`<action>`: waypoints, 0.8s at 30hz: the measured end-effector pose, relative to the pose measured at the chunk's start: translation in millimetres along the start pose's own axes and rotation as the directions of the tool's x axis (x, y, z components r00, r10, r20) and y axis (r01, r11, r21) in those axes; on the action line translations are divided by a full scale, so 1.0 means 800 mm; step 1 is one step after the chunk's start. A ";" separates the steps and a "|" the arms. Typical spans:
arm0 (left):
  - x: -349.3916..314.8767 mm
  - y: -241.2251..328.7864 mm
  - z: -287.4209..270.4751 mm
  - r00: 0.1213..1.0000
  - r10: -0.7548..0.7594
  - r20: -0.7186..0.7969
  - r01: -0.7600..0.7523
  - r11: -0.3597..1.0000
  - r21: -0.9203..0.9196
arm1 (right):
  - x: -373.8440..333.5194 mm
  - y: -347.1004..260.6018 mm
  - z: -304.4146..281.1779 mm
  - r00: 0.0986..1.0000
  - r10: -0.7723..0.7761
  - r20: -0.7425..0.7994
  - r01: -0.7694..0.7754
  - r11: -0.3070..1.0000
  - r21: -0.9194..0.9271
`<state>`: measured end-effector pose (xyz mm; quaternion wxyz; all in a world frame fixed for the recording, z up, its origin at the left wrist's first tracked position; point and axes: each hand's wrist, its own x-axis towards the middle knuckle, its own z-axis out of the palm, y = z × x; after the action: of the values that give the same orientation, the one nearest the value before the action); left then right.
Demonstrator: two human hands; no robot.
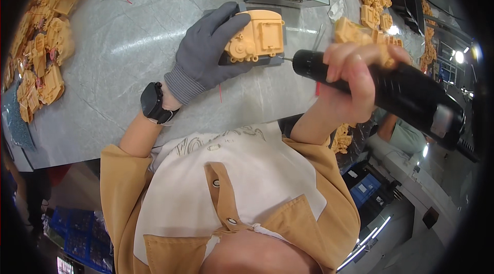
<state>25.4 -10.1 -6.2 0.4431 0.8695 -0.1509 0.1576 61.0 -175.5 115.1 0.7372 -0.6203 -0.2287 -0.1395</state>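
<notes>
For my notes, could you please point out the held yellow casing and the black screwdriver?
Held yellow casing [255,33], head view: upward face.
Black screwdriver [406,92], head view: middle of its body.

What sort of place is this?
Likely an assembly workshop: orange plastic parts heaped on a grey worktop, an orange housing held by the gloved left hand and a black power screwdriver in the right hand.

Shows dark grey on the knit glove [200,52], pale orange on the plastic housing [260,36], black on the electric screwdriver [404,88]. Bears marbled grey across the table [121,50].
</notes>
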 end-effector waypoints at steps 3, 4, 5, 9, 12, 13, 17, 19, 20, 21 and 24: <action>-0.001 -0.002 0.002 1.000 0.011 -0.011 -0.011 1.000 0.022 | 0.003 0.007 -0.005 0.999 0.021 0.041 -0.023 0.998 0.061; -0.002 -0.003 0.003 1.000 0.018 -0.018 -0.017 1.000 0.020 | 0.002 0.008 -0.004 0.999 0.027 0.037 -0.029 0.998 0.064; -0.002 -0.003 0.003 0.999 0.024 -0.024 -0.024 1.000 0.017 | 0.001 0.010 -0.003 0.999 0.033 0.032 -0.035 0.997 0.066; -0.001 -0.001 0.002 1.000 0.004 -0.016 -0.004 1.000 0.024 | -0.001 0.015 0.006 0.995 0.094 -0.023 -0.092 0.994 0.053; -0.001 -0.003 0.002 1.000 -0.012 -0.007 0.012 1.000 0.009 | 0.001 0.018 0.009 0.994 0.110 -0.022 -0.110 0.994 0.005; -0.002 -0.003 0.002 1.000 -0.022 0.002 0.022 1.000 -0.007 | 0.001 0.018 0.010 0.994 0.111 -0.004 -0.111 0.994 -0.018; -0.004 -0.005 0.003 1.000 -0.020 -0.009 0.019 0.999 -0.033 | 0.002 0.019 0.012 0.991 0.124 0.041 -0.121 0.990 -0.076; -0.004 -0.003 0.001 0.999 -0.032 -0.007 0.032 0.999 -0.028 | 0.001 0.021 0.013 0.990 0.129 0.054 -0.126 0.991 -0.054; -0.003 -0.003 0.001 0.999 -0.034 -0.004 0.034 0.999 -0.027 | 0.001 0.023 0.012 0.990 0.130 0.057 -0.128 0.991 -0.030; -0.004 -0.004 0.002 0.999 -0.032 -0.006 0.031 0.999 -0.032 | 0.000 0.025 0.011 0.990 0.130 0.060 -0.130 0.992 -0.005; -0.002 -0.006 0.003 1.000 -0.013 -0.017 0.012 0.999 -0.047 | 0.000 0.026 0.006 0.987 0.136 0.087 -0.138 0.990 0.019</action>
<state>26.3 -9.3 -12.1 0.4657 0.8584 -0.1453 0.1589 70.8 -166.8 97.8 0.7421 -0.6308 -0.2189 -0.0591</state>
